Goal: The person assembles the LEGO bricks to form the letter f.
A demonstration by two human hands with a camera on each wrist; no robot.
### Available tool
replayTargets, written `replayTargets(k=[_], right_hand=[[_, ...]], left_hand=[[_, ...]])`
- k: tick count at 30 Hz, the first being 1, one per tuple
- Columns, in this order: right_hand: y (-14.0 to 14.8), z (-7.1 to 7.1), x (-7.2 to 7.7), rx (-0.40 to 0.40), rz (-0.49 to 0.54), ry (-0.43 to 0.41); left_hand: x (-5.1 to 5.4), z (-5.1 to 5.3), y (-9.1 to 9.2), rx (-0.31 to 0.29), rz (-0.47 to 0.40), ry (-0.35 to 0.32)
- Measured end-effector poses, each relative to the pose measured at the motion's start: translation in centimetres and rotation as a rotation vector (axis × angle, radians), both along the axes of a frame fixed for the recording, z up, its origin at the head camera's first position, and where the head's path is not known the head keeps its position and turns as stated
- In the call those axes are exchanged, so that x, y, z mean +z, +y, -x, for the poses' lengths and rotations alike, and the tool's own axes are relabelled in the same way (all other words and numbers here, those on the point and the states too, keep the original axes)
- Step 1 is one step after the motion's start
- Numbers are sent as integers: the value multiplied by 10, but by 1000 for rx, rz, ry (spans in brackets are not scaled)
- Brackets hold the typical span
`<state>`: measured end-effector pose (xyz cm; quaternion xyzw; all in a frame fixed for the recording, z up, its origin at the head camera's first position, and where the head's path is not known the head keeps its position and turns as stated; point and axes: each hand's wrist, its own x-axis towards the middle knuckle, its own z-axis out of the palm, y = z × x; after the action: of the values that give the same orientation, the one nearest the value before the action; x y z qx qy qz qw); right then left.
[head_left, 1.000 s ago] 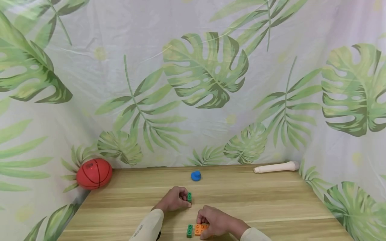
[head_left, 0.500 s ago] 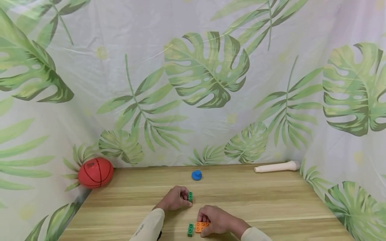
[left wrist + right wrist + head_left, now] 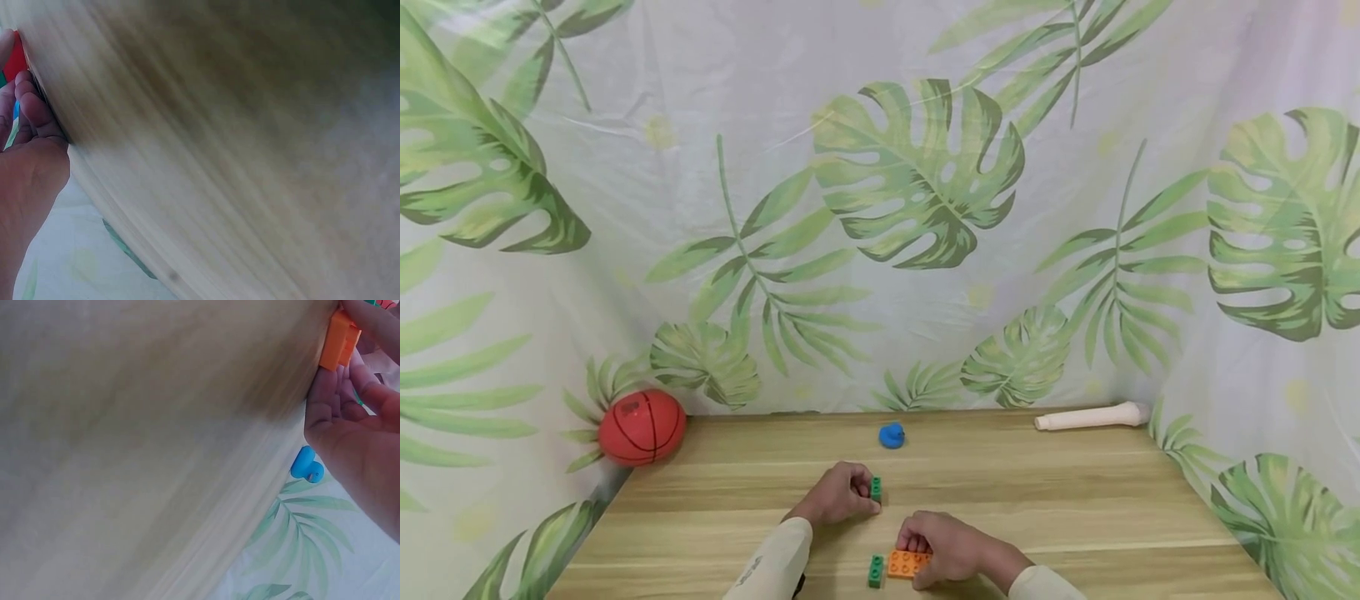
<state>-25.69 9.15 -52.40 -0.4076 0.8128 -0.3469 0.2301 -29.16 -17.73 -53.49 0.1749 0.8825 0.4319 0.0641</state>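
One green brick [image 3: 876, 488] sat pinched at the fingertips of the left hand [image 3: 838, 493], while the right hand [image 3: 951, 546] gripped an orange brick [image 3: 904, 564] between thumb and fingers. A second green brick [image 3: 876, 572] lay untouched beside the orange brick, just left of the right hand. The step seemed to be positioning bricks; the next move probably called for steady fingers and square alignment.
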Motion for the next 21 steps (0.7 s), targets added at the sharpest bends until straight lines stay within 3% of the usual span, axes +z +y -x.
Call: replayTargets(k=[2,8,13,14,15,21], right_hand=[[1,2,-4,9,8,33],[-2,-3,-3,-46,39,19],[-7,-7,4,-152,29,31],[-8,-6,5,-173,16,38],[-6,2,-4,-189,16,45],[-11,19,7,-281,7,183]], left_hand=[[0,0,0,0,-4,-2],[-1,0,0,7,-3,-7],[0,-1,0,11,-11,-13],[0,-1,0,12,-12,-13],[0,-2,0,12,-14,-12],[0,-2,0,5,-21,9]])
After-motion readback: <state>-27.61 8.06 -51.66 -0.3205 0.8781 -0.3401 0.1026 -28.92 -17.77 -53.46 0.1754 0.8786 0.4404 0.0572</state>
